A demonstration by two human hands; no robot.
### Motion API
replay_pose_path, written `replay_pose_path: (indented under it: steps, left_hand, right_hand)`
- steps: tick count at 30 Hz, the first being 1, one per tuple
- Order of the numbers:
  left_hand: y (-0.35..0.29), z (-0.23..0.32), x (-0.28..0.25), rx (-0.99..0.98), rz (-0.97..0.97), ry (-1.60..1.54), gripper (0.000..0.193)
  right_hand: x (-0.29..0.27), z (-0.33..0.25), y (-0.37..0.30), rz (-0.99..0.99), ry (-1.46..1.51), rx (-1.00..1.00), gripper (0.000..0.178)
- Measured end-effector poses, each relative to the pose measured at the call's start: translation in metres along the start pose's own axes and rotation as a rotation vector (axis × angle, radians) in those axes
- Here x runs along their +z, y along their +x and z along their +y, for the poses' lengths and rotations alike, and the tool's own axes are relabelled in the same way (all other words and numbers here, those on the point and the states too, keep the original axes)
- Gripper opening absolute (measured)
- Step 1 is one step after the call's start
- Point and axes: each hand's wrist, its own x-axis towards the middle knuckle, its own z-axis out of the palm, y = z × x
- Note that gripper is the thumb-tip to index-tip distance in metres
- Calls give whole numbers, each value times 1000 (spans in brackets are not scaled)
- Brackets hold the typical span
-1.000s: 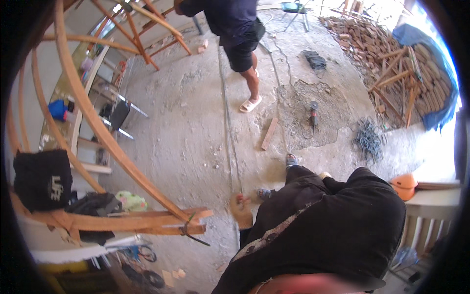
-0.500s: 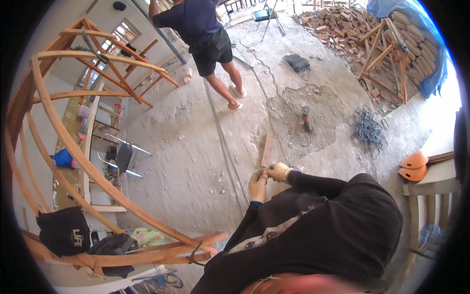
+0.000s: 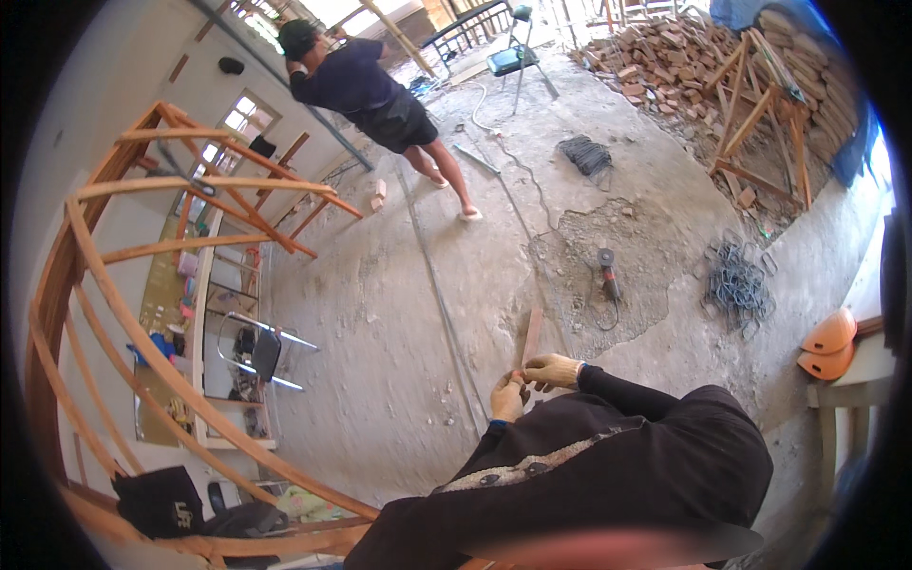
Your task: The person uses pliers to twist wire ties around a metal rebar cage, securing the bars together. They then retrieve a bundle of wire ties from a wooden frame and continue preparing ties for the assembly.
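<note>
Clock directions are taken from the paired hands, with 12 toward the upper edge. At 9 o'clock, a large frame of curved orange-brown timber (image 3: 252, 183) bounds the left side; just inside it stands a black folding chair with pale metal legs (image 3: 267, 353). Rough grey concrete floor (image 3: 370, 313) spans from the chair to the hands, crossed by a long, thin grey pipe-like line (image 3: 432, 275) running toward 11 o'clock. A second person in dark clothing (image 3: 351, 90) stands farther out at 11.

The left hand (image 3: 506, 399), in a cream glove, has its fingers drawn in and meeting those of the likewise gloved right hand (image 3: 554, 372). Their fingertips overlap the near end of a narrow, flat reddish-brown wooden strip (image 3: 533, 334), which extends toward 12; whether either hand clamps it or a smaller object cannot be told.

At 1 o'clock, a black-and-red angle grinder (image 3: 608, 274) lies on broken concrete. A blue-grey tangle of cord (image 3: 737, 287) lies at 2; two rounded orange helmet-like shells (image 3: 825, 361) mark the right side at 3.
</note>
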Motion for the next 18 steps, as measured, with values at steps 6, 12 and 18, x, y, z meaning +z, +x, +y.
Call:
replay_pose_path:
  steps: [6, 12, 18]
  left_hand:
    - [29, 19, 46, -147, -379, 38, 22]
    - [66, 33, 86, -250, -423, 103, 25]
    - [149, 56, 138, -140, -467, 378, 29]
  right_hand:
    - [-41, 15, -22, 331, 261, -355, 42]
    - [-73, 22, -37, 532, 461, -310, 31]
    - [-123, 28, -31, 933, 771, -313, 21]
